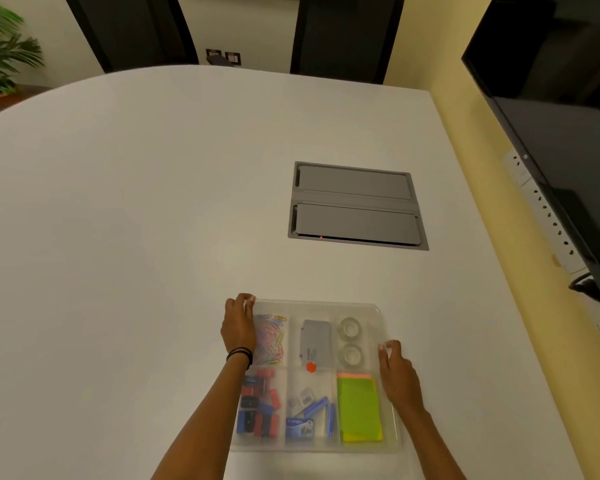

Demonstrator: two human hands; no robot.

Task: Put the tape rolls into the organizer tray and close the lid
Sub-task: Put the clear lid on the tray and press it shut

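- The left hand (239, 329) rests on the far left corner of the clear plastic six-compartment organizer tray (392, 424), fingers curled over the frosted translucent lid (312, 308) lying flat on top.
- The right hand (397, 372) lies along the tray's right edge, fingertips (387, 346) bent lightly onto the lid rim, gripping nothing else.
- Two clear round tape rolls (350, 341) sit in the far right compartment, just left of the right fingertips, one behind the other.
- The tray sits on a white table (136, 220).

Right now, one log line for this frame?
tapes: in tray | lid: on | left hand: far-left corner | right hand: right edge
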